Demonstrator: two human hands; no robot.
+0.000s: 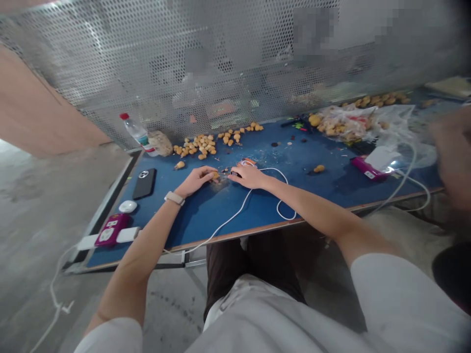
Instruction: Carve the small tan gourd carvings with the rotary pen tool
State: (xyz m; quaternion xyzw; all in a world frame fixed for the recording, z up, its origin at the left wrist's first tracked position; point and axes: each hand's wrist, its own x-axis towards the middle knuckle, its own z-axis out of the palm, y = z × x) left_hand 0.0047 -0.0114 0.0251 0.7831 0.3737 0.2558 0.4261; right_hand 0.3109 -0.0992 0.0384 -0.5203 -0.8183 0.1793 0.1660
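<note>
While both hands work low over the blue table [257, 206], the left hand [196, 180] curls, fingertips [212, 175] on a small golden lump [215, 175]; the right hand [248, 176] sits half-closed just beside it, its grip impossible to call. A pile of similar lumps [196, 146] lies farther up the table, by the perforated metal screen [184, 63].

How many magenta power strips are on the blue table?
2 power strips: one at the table's left end, near the phone; one at the right, by the plastic bag. Another could be hidden under the bag.
</note>
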